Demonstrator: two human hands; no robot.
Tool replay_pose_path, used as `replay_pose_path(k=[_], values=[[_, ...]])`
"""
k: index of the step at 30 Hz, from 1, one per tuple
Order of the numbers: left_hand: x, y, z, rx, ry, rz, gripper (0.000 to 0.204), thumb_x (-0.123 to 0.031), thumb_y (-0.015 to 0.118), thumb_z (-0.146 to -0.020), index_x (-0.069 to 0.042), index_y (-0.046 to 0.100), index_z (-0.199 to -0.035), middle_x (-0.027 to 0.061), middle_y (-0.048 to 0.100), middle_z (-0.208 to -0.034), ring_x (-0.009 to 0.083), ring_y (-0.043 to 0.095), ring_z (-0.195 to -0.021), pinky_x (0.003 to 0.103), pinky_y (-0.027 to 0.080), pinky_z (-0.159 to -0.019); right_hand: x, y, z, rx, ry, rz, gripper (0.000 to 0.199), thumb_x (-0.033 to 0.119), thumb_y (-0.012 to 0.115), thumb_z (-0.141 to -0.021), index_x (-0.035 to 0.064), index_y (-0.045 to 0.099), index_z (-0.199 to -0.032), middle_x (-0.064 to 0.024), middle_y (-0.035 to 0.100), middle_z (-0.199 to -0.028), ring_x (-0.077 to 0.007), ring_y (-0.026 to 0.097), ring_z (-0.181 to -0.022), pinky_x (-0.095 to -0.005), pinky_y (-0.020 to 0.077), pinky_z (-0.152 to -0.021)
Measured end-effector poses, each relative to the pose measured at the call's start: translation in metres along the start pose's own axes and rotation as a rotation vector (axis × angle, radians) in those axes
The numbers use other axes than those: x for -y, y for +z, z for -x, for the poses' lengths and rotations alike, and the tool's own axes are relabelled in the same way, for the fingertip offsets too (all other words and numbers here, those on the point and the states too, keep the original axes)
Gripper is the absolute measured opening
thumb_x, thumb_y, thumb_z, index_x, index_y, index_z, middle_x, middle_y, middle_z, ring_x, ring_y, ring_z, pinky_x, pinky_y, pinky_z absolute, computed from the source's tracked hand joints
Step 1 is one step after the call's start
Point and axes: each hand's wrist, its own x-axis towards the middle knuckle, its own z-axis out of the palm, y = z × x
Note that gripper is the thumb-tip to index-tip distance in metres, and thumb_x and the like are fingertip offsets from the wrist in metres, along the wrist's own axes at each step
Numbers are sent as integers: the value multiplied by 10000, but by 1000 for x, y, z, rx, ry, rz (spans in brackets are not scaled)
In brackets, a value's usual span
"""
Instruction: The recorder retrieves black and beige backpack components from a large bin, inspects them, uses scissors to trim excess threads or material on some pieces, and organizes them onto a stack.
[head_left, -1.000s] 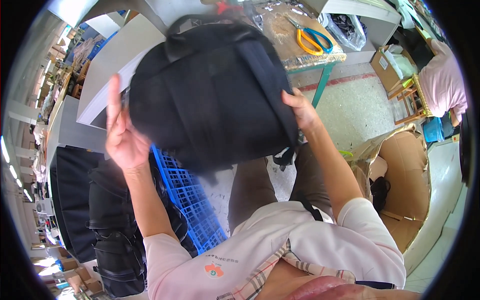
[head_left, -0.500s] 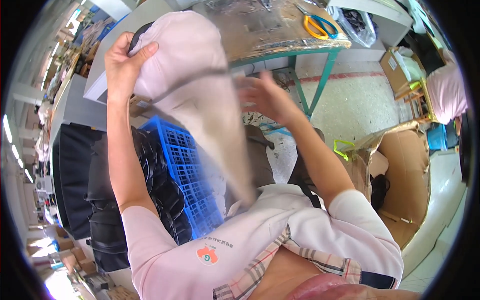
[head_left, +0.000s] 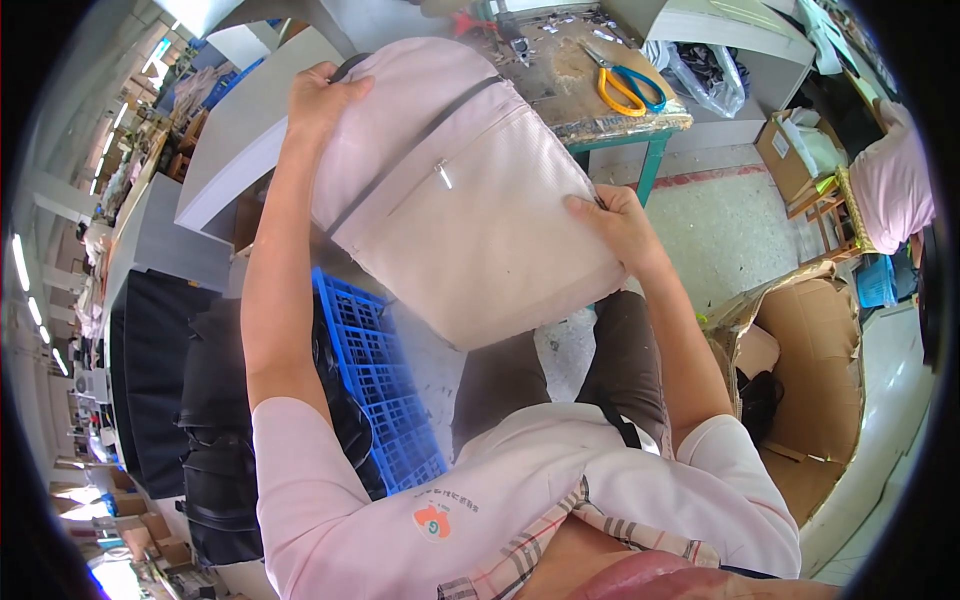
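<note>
With our left grip (head_left: pixel 320 102) clamped on its rounded upper end and our right grip (head_left: pixel 627 235) on its right edge, we hold the zippered backpack (head_left: pixel 480 225) pale side up near the desk (head_left: pixel 568 68), lifted but not set down.

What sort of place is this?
Probably a bag workshop: black fabric bags sit at left, metal scissors with yellow and blue handles lie on a brown worktable, and the left hand and right hand hold a pale, zippered fabric piece.

Bright; ceiling lamps (head_left: pixel 22 262) glare left; edges bent
</note>
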Motion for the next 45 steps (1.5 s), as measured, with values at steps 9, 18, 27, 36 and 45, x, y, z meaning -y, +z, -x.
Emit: replay_pose_path(k=[9, 18, 27, 36, 45], values=[[-4, 26, -28, 41, -60, -36, 325, -99, 707, -591, 62, 566, -835, 75, 568, -709, 137, 513, -619, 239, 410, -599, 11, -32, -33, 89, 171, -122, 293, 240, 623, -751, -38, 596, -841, -49, 595, -696, -84, 543, -556, -215, 432, -506], [-2, 34, -30, 19, -101, -18, 391, -113, 706, -584, 77, 556, -891, 107, 576, -803, 165, 521, -734, 244, 396, -713, 8, -38, -35, 56, 191, -89, 314, 263, 641, -734, -31, 595, -833, -50, 593, -693, -78, 539, -555, -205, 427, -498], [15, 34, -19, -15, -92, 36, 312, -105, 700, -596, 49, 567, -833, 87, 569, -749, 145, 512, -677, 236, 403, -658, 6, -42, -28, 66, 173, -38, 305, 266, 637, -737, -29, 595, -805, -45, 587, -677, -72, 532, -558, -203, 420, -500], [16, 5, -19, -71, -279, 83, 728, -87, 741, -569, 184, 341, -1113, 216, 507, -998, 227, 514, -899, 258, 381, -814, 31, -30, -62, 155, 176, 82, 339, 264, 662, -711, -43, 595, -837, -59, 591, -690, -96, 538, -567, -206, 428, -523], [4, 10, -28, -34, -248, 61, 788, -99, 737, -563, 180, 297, -1156, 268, 457, -1088, 268, 475, -1004, 278, 361, -857, 37, -37, -69, 111, 157, 58, 342, 262, 666, -707, -39, 592, -852, -55, 594, -701, -98, 550, -590, -209, 442, -540]])
